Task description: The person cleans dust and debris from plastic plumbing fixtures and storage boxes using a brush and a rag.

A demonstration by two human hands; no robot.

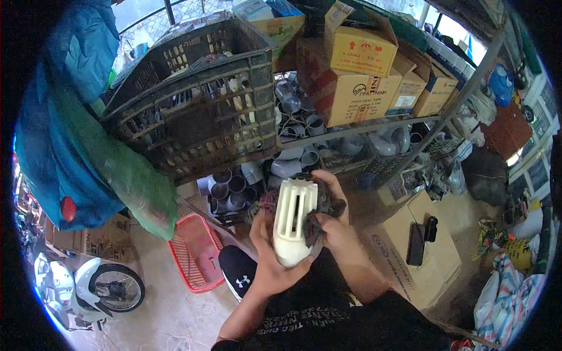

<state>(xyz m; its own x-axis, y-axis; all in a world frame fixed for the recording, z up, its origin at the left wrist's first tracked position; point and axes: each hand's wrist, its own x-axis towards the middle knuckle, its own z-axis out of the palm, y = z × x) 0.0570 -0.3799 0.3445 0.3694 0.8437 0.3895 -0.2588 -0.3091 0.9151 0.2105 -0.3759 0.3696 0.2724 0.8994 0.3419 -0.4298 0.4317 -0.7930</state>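
Below "PHUTHINH" carton (358, 98), white fitting (291, 248) in left hand (273, 263), rag (315, 229) in right hand (342, 229)

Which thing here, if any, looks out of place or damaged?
The yellow carton with red print looks askew: it sits crooked on the larger box below, with a flap sticking up. I see no clear damage.

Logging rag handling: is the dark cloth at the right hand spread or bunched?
Bunched: the dark cloth is crumpled between the right hand and the slotted cream part. Hidden portion: cannot tell.
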